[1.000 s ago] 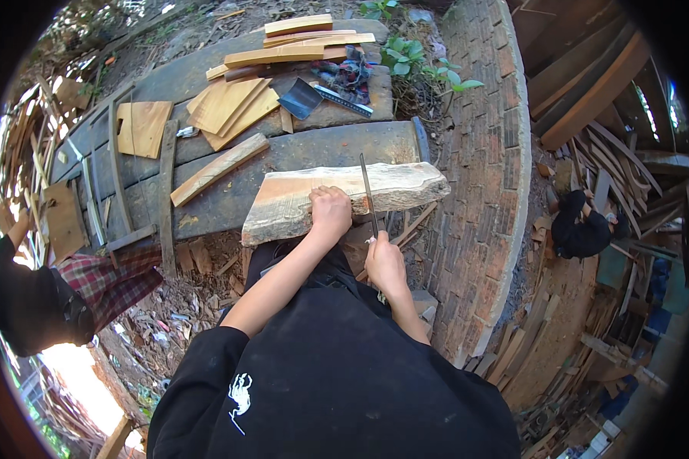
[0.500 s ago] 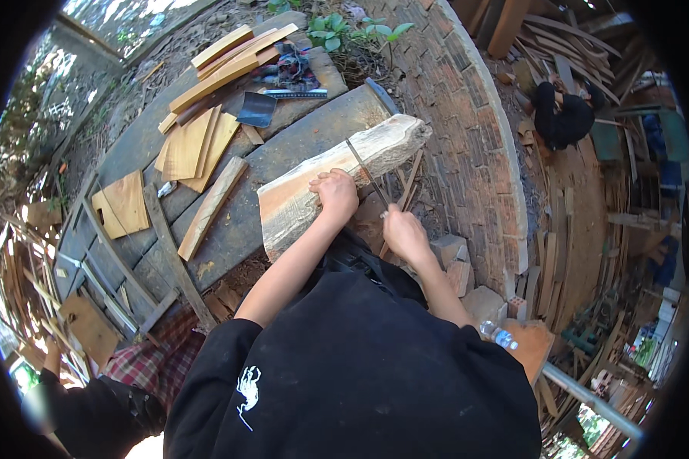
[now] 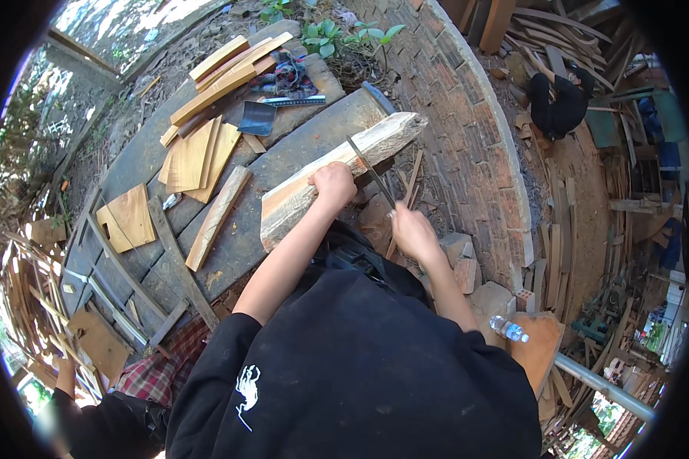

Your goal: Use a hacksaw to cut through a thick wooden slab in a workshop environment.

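My left hand (image 3: 331,185) rests closed on a pale, rough-edged wooden slab (image 3: 287,216), which lies diagonally at the near edge of the bench (image 3: 321,122). My right hand (image 3: 412,233) is closed round the handle end of a long, narrow metal blade (image 3: 369,168), held to the right of my left hand. The blade crosses the slab, its far tip beyond the far side. A loose wooden strip (image 3: 218,218) lies to the left of the slab.
Yellow boards (image 3: 191,164), a blue metal sheet (image 3: 256,118) and a cloth (image 3: 289,75) lie farther back. A brick strip (image 3: 459,145) runs along the right. Co-workers are at right (image 3: 559,103) and lower left (image 3: 84,424). A bottle (image 3: 509,329) lies on a board (image 3: 536,356).
The view has turned, so the slab appears more steeply slanted than a second ago. My right hand has moved slightly along the blade's line; my left hand stays on the slab.
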A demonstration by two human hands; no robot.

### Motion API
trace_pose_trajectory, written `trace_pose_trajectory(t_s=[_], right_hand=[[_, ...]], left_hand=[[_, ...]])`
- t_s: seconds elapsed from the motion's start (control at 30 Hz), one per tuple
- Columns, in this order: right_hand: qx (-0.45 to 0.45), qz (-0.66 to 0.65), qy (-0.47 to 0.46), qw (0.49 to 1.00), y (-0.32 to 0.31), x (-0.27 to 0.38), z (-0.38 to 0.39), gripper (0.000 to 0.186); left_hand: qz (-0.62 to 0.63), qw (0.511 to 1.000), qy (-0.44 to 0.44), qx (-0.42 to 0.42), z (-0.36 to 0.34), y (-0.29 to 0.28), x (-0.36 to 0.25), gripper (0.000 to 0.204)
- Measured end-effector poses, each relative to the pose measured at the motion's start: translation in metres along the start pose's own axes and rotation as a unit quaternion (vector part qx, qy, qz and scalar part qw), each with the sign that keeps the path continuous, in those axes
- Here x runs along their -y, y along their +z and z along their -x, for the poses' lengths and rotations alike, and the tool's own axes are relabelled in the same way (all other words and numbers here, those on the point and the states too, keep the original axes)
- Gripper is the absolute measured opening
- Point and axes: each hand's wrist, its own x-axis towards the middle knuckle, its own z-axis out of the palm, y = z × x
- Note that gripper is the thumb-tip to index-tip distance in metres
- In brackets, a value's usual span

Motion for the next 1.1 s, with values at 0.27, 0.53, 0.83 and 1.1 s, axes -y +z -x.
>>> trace_pose_trajectory(t_s=[0.27,0.53,0.83,1.1], right_hand=[[-0.018,0.019,-0.026,0.999,-0.005,0.017,-0.047,0.024],[0.142,-0.029,0.016,0.989,-0.043,0.024,-0.028,0.025],[0.110,-0.026,0.017,0.993,-0.028,0.029,-0.078,0.023],[0.150,-0.036,0.013,0.988,-0.059,0.025,-0.009,0.023]], left_hand=[[0.018,0.999,0.028,0.026,-0.005,-0.032,0.003,0.022],[0.002,1.000,0.001,-0.006,-0.008,-0.003,0.011,0.022],[0.005,0.999,0.030,-0.009,-0.014,-0.024,-0.002,0.019],[-0.003,1.000,0.014,-0.017,-0.008,-0.020,0.011,0.021]])
